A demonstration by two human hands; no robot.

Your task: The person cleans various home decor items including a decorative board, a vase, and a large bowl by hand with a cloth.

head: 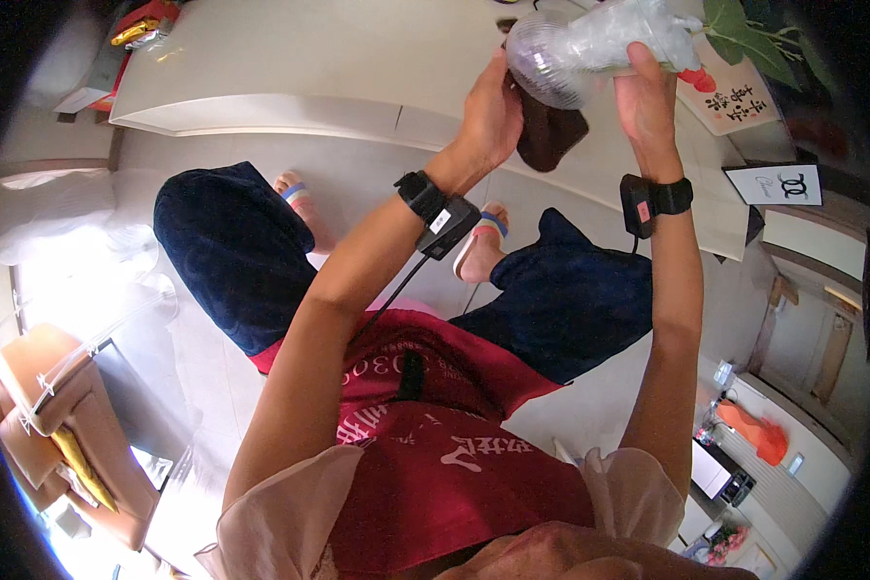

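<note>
A ribbed clear glass vase (551,61) with a rounded base lies tilted on its side at the top right, its mouth pointing right. Whitish filling shows inside its neck, and green leaves (750,36) and a small red flower (698,78) are by its mouth. My right hand (649,94) grips the neck from below, thumb up. At the rounded base is my left hand (496,109), holding a dark brown cloth (549,134) that hangs down below the vase; its fingertips are partly hidden.
A long white cabinet (283,65) runs across the top. Red and gold packets (141,29) lie at its far left. A card with writing (732,94) and a small black-and-white sign (776,185) are at the right. A brown sofa (101,449) stands lower left.
</note>
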